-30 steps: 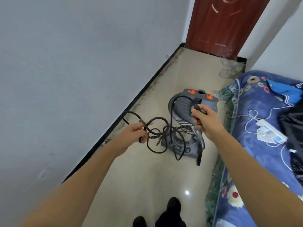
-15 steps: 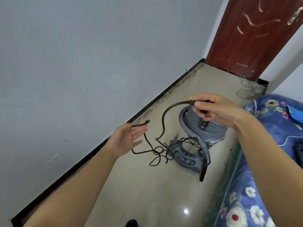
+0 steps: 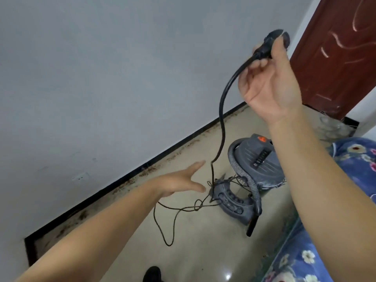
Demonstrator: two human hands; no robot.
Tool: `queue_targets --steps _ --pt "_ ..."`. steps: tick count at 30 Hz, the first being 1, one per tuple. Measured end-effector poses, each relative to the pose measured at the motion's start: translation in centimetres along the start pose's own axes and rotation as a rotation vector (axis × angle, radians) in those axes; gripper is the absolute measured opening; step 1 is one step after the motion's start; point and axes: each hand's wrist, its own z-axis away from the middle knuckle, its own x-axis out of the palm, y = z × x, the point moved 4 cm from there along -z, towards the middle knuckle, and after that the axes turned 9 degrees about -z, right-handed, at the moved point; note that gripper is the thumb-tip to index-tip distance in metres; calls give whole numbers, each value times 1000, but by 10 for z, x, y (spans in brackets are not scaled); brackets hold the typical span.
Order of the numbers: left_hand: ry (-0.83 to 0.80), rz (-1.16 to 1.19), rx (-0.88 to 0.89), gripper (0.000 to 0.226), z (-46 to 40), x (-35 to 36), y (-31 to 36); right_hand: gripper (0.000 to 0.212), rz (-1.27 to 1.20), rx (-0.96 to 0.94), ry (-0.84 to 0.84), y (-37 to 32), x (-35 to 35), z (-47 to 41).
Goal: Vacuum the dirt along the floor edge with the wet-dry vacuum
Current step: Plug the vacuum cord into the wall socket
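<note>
A grey wet-dry vacuum [image 3: 262, 165] with an orange button stands on the beige floor beside the bed. Its ribbed hose [image 3: 243, 176] curls down to a black nozzle [image 3: 252, 226]. My right hand [image 3: 268, 78] is raised high and shut on the black plug end of the power cord [image 3: 221, 110], which hangs down in a curve to a tangle by the vacuum's base. My left hand [image 3: 183, 182] is open, fingers spread, just left of the hanging cord and not holding it. Brown dirt [image 3: 146, 171] lies along the floor edge under the black baseboard.
A grey wall [image 3: 101, 78] with a white socket [image 3: 81, 177] low down is on the left. A red-brown door [image 3: 341, 58] stands at the far end. A blue floral bed [image 3: 345, 200] runs along the right. My black shoe [image 3: 152, 273] shows at the bottom.
My right hand has lifted the plug end of the cord up high, pulling the cord out straight. My left hand let go of the cord loops and now hangs open beside it.
</note>
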Motion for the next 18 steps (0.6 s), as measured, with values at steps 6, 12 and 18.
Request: queue_targets --steps 6,12,18 --pt "136 166 297 5 20 25 49 42 -16 123 -93 31 52 -19" --pt "427 396 143 29 29 13 -16 40 297 409 -19 112 45 -30" --pt "503 455 -264 14 63 26 -153 37 638 661 254 229 -45 -37"
